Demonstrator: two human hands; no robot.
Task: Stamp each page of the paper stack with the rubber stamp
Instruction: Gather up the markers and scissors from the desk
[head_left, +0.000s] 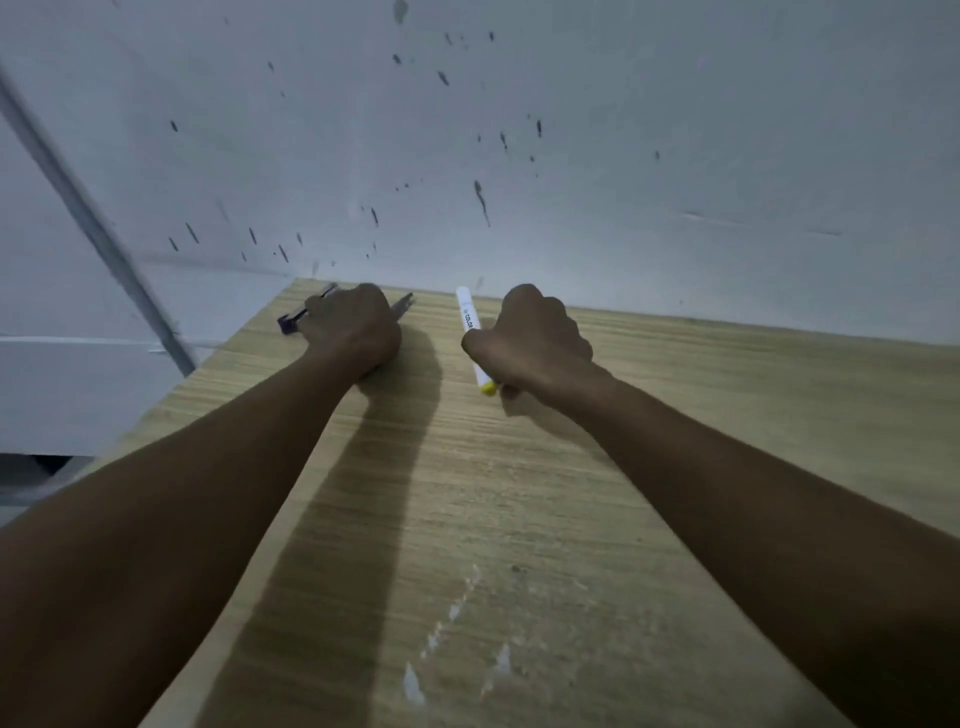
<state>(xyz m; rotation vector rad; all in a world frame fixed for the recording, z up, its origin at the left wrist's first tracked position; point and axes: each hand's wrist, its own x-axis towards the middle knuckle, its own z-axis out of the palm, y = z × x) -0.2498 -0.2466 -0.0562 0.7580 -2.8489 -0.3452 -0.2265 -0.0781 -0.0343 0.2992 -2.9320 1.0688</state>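
Observation:
My left hand (353, 325) lies on the far left part of the wooden table (519, 519), its fingers curled over thin pens (296, 317), one with a purple end, that stick out on both sides of the fist. My right hand (535, 343) grips a white marker (467, 317) with a yellow end near the table's far edge; the marker points towards the wall. No paper stack or rubber stamp is in view.
A white wall (519, 130) with dark splatter marks rises right behind the table. A grey pipe (83, 208) runs diagonally on the left. White smears (415, 686) mark the near part of the tabletop. The table's left edge drops off beside my left arm.

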